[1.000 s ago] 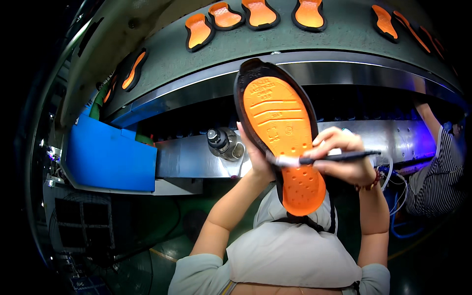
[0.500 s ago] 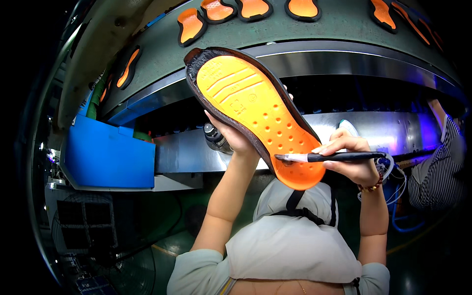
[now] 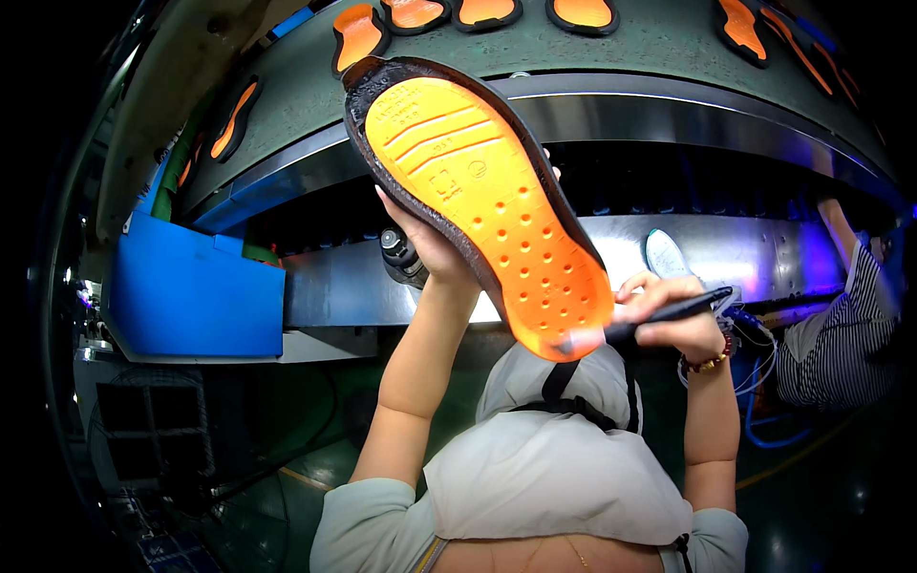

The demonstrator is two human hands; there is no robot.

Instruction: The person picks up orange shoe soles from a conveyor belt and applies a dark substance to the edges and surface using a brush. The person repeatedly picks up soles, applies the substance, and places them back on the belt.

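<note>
My left hand (image 3: 435, 244) is closed around a large shoe sole (image 3: 487, 191) from beneath, with several fingers hidden behind it. The sole has an orange inner face, rows of small dimples, a few raised bars and a dark rim. It is tilted, one end up toward the far left and the other close to my body. Between the fingers of my right hand (image 3: 673, 310) sits a brush (image 3: 659, 317) with a dark handle. Its bristle end, smeared by motion, lies over the orange face at the near end of the sole.
More orange soles with dark rims, such as one nearby (image 3: 360, 38), lie along a green conveyor belt (image 3: 650, 53). A metal shelf (image 3: 611, 248) below it holds a dark bottle-like object (image 3: 399, 253) and a white-topped item (image 3: 666, 253). A blue box (image 3: 201, 291) stands left; another person's striped garment (image 3: 841, 349) is right.
The brush has swung to a slanted angle, its bristle end now lower at the sole's near end. In the picture, the sole and left hand have shifted slightly up and left.
</note>
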